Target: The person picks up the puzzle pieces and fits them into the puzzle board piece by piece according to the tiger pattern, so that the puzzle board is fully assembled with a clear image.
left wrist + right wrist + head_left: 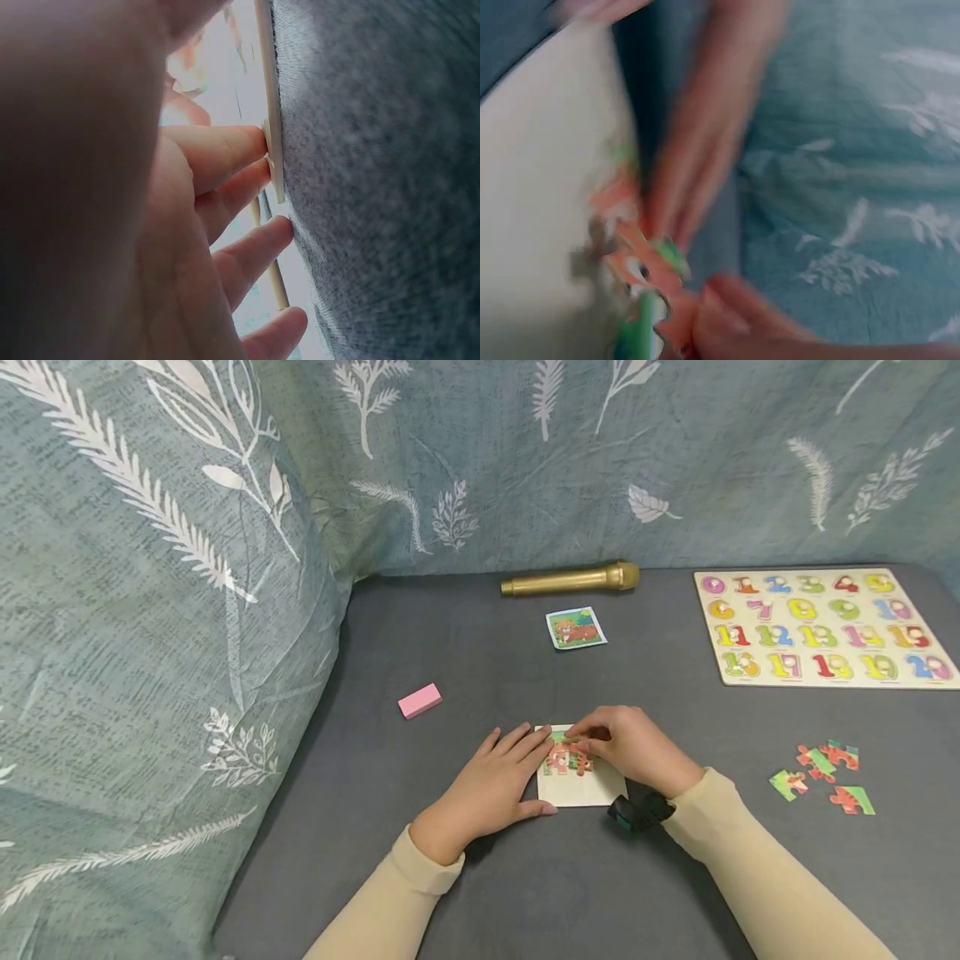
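A small pale puzzle board (pixel 581 791) lies on the dark table, with joined orange and green jigsaw pieces (pixel 558 760) in its upper part. My left hand (pixel 487 785) rests along the board's left side, fingers extended; in the left wrist view two fingertips touch the board's edge (pixel 271 97). From the right, my right hand (pixel 641 747) reaches over the board and pinches a jigsaw piece (pixel 679 309) at the joined pieces. Fingers partly hide that piece in the head view, and the right wrist view is blurred.
Several loose jigsaw pieces (pixel 816 762) lie at the right. Behind them is a wooden number board (pixel 813 687). A picture card (pixel 576 628) and a gold microphone (pixel 562 582) lie beyond the puzzle board. A pink block (pixel 420 701) is on the left. Patterned cloth (pixel 510 468) hangs behind.
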### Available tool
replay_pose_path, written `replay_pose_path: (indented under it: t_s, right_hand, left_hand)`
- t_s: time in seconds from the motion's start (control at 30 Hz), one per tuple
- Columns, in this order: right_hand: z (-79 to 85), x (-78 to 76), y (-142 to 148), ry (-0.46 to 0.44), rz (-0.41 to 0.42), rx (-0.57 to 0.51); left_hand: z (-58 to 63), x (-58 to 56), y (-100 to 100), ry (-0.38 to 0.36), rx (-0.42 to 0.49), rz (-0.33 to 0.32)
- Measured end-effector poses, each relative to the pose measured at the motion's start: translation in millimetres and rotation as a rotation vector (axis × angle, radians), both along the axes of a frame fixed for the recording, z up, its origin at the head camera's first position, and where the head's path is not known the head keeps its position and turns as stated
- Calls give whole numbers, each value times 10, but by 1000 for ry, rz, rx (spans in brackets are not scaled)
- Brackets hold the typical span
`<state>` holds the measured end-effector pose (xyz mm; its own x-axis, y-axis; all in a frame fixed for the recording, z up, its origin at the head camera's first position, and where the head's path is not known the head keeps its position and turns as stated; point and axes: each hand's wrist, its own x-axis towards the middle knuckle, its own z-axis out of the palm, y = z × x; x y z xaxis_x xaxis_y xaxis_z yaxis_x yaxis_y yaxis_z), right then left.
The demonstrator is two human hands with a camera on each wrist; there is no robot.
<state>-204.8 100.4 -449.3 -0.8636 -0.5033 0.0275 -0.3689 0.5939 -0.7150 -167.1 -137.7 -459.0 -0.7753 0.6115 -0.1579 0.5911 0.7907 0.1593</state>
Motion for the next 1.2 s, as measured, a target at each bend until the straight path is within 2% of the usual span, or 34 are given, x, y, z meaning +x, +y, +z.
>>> replay_pose_path:
  t_s: [0.1,0.23,0.37,0.57,0.73,0.8,0.97,1.0,1.07,1.2]
  right_hand:
    - [34,35,52,-84,-44,-42]
    - [37,129,53,-155,-186,-107]
    - [-11,225,-31,-118,-268,-60]
    - [-63,323,-120,-42,-314,14]
    - [-75,369,-155,54,-308,109]
    - [-77,398,-154,135,-284,152]
    - [-123,509,-94,418,-70,251]
    - [-137,528,-79,453,-29,264]
    - [-155,556,-66,475,8,276]
    - [-171,574,-77,478,13,298]
  left_hand:
    - [-7,-10,9,-2,3,-6]
    - [-12,-16,3,0,6,-4]
    - [-21,-13,-1,0,15,0]
    - [-17,-2,-10,-3,39,-6]
    - [-17,-1,-23,8,35,-6]
    - [-19,-2,-24,12,30,-6]
    - [-22,-6,-16,11,26,-11]
    - [-25,-6,-14,10,27,-13]
    - [-33,-8,-14,11,36,-17]
    - [-45,-6,-19,12,43,-21]
